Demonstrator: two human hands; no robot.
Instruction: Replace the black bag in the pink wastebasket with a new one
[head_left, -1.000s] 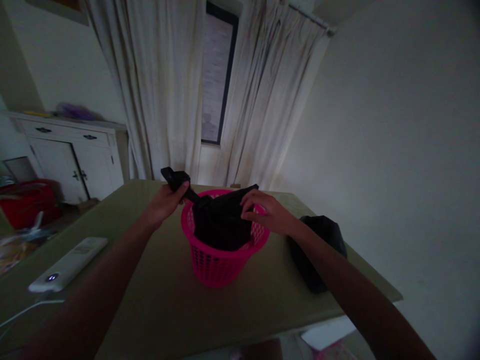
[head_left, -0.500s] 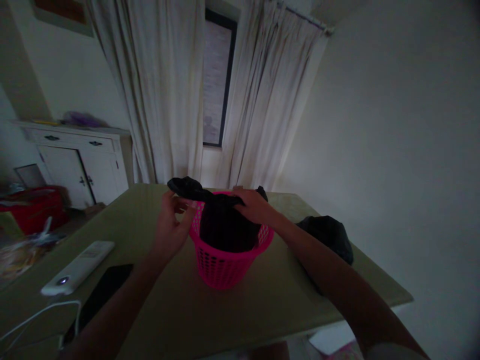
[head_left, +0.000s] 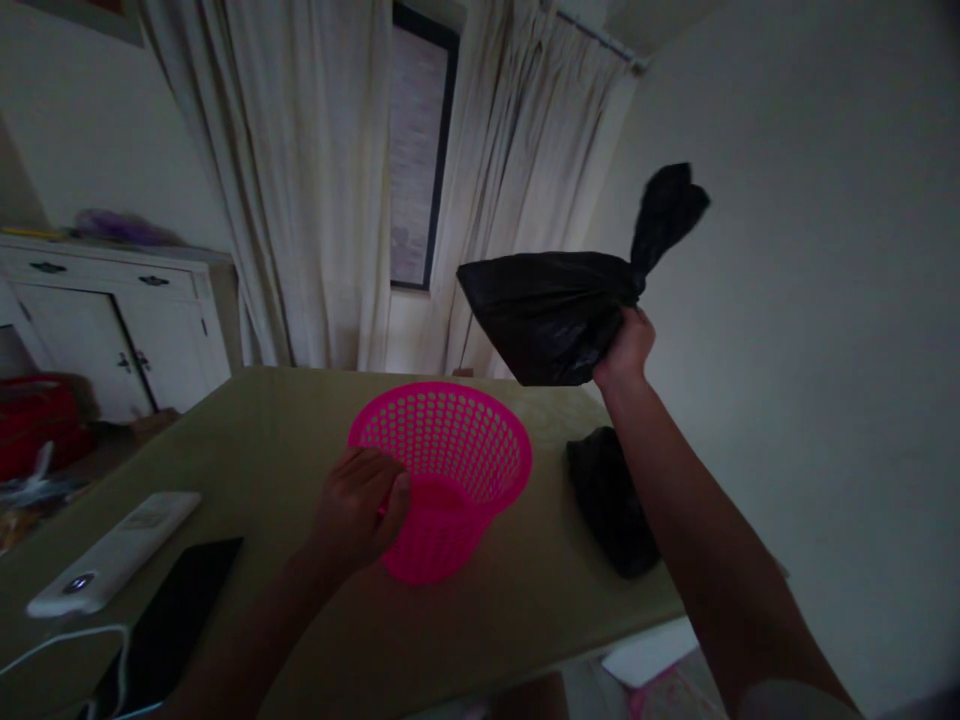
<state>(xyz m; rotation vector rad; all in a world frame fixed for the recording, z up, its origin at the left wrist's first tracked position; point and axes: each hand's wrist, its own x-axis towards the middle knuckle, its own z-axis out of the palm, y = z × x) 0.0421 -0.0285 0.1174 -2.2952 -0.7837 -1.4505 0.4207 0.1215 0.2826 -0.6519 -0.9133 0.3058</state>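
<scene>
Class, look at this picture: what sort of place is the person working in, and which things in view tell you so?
Most likely a room in a home. Long pale curtains hang at a window, a white cupboard stands by the wall, and a remote control lies on the table.

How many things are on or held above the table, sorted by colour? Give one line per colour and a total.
Black: 3 – tied bag held up by the right hand, bundle on the table, phone
Pink: 1 – basket, gripped by the left hand
White: 1 – remote
Total: 5
</scene>
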